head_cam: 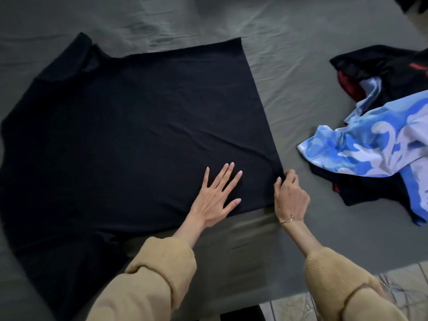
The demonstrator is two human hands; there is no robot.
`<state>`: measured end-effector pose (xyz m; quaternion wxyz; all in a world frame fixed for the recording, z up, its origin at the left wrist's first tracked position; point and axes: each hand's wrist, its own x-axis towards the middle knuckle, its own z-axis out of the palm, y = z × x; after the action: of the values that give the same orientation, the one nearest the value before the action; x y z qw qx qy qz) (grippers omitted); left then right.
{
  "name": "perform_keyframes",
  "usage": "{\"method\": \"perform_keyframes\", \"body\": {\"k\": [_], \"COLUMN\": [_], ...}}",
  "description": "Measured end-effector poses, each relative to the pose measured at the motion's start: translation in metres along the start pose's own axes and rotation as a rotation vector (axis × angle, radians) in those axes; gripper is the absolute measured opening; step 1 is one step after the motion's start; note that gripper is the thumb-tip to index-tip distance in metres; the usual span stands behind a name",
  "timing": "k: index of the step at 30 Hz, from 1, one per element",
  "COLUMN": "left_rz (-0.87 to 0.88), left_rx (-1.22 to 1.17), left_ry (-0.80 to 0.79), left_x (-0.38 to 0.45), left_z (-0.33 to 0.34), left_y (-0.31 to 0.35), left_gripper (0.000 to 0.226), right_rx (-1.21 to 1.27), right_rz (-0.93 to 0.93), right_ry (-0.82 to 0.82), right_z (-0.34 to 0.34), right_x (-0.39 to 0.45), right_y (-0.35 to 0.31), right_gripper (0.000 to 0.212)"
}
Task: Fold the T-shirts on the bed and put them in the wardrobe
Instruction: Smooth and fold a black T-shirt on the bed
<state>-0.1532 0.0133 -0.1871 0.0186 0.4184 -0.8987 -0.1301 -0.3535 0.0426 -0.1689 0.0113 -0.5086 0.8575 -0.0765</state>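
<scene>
A black T-shirt [129, 126] lies spread flat on the grey bed sheet [289, 72], its hem toward the right and its sleeves at the left. My left hand [216, 196] lies flat on the shirt near its lower right corner, fingers straight and spread. Just to the right, my right hand [290, 195] pinches that corner of the hem between thumb and fingers. A crumpled blue and white patterned T-shirt [375, 144] sits on the right over other dark garments [389, 68].
The bed's front edge runs along the bottom right, with tiled floor [405, 286] beyond it. A dark object [414, 3] shows at the top right corner. Bare sheet stretches behind the black shirt.
</scene>
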Motion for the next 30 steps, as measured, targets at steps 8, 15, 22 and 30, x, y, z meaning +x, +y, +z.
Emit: {"method": "perform_keyframes", "body": {"k": [8, 15, 22, 30], "left_rz": [-0.486, -0.649, -0.694, -0.791], "left_rx": [-0.086, -0.109, -0.131, -0.126], "left_ry": [0.063, 0.13, 0.138, 0.169], "left_x": [0.023, 0.052, 0.074, 0.072], "left_z": [-0.017, -0.026, -0.041, -0.065], "left_y": [-0.03, -0.081, -0.135, -0.235], "left_gripper": [0.064, 0.064, 0.066, 0.068], "right_rx": [0.063, 0.038, 0.047, 0.072], "right_rz": [-0.366, -0.683, -0.329, -0.709], "right_ry": [0.098, -0.156, -0.136, -0.262], "right_z": [0.014, 0.042, 0.046, 0.057], "right_x": [0.029, 0.056, 0.104, 0.153], "right_y": [-0.044, -0.099, -0.103, -0.221], "right_gripper": [0.04, 0.054, 0.063, 0.06]}}
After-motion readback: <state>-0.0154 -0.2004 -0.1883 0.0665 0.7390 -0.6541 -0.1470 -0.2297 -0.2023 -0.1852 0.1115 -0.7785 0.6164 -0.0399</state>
